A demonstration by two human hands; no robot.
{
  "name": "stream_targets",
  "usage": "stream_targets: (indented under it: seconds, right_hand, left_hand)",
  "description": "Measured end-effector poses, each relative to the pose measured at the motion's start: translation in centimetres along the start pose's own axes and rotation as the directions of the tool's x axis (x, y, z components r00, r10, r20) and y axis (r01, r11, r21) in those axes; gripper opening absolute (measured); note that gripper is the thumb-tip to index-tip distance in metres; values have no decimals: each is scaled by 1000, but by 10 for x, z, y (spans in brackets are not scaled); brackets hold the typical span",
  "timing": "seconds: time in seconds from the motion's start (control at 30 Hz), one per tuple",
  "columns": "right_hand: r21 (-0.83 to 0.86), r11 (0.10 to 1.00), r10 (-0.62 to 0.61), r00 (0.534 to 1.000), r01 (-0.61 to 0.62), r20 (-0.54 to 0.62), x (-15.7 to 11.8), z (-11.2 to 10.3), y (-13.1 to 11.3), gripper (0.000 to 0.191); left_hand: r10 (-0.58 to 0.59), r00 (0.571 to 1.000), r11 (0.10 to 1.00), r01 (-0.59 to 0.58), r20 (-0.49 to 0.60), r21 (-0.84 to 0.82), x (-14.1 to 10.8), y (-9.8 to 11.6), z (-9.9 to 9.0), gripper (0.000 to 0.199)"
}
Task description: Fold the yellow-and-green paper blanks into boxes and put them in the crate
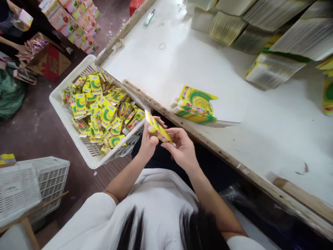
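Note:
A small yellow-and-green printed carton is held in front of my body, tilted. My left hand wraps round its left end, thumb on the near side. At the other end, my right hand pinches the carton between thumb and fingers. Just beyond my hands, a short stack of flat yellow cartons lies on the white table by its wooden edge. To the left stands a white plastic basket heaped with similar folded cartons.
Bundles of flat cartons are piled at the table's far right. A utility knife and a rubber band lie farther back. White crates stand lower left. Another person's hand reaches into a brown box at upper left.

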State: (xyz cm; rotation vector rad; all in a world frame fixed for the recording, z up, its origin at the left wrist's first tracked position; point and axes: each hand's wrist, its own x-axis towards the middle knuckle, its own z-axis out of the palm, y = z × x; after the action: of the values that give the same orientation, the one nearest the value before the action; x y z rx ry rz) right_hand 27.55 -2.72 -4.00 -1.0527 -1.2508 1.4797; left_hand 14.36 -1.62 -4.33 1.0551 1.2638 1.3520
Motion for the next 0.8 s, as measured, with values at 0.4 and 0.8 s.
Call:
stream_targets:
  seconds: [0.4, 0.8]
  right_hand:
    - [-675, 634, -378, 912, 378, 156, -10, -34, -31, 27]
    - [6, 999, 36, 990, -36, -133, -3, -27, -10, 53]
  left_hand:
    - [32, 948, 951, -126, 317, 282, 2, 58, -67, 111]
    - [83, 935, 667, -310, 346, 677, -23, 29, -20, 79]
